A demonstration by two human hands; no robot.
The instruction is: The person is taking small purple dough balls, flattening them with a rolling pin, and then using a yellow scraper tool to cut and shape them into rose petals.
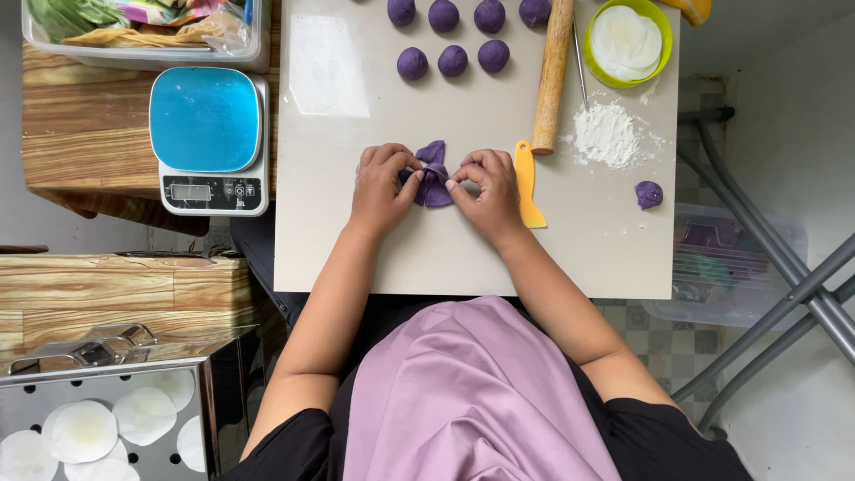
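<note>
Hands meet at the middle of a pale board (356, 249), where a person folds a purple dough piece (433, 175). The left hand (381, 189) and right hand (485, 191) each pinch the dough, fingertips clamped on its folded edges from either side. Just right of the right hand lies a yellow scraper (527, 185), its tip near a wooden pin (552, 76). Seven purple balls (452, 60) sit in two rows at the far edge. A flour heap (607, 134) and a small purple lump (648, 193) lie to the right, below a green bowl (626, 40) of white discs. Left of the board stands a scale (209, 138) with a blue top; beyond it, a clear tub (142, 31) holds colourful packets.
</note>
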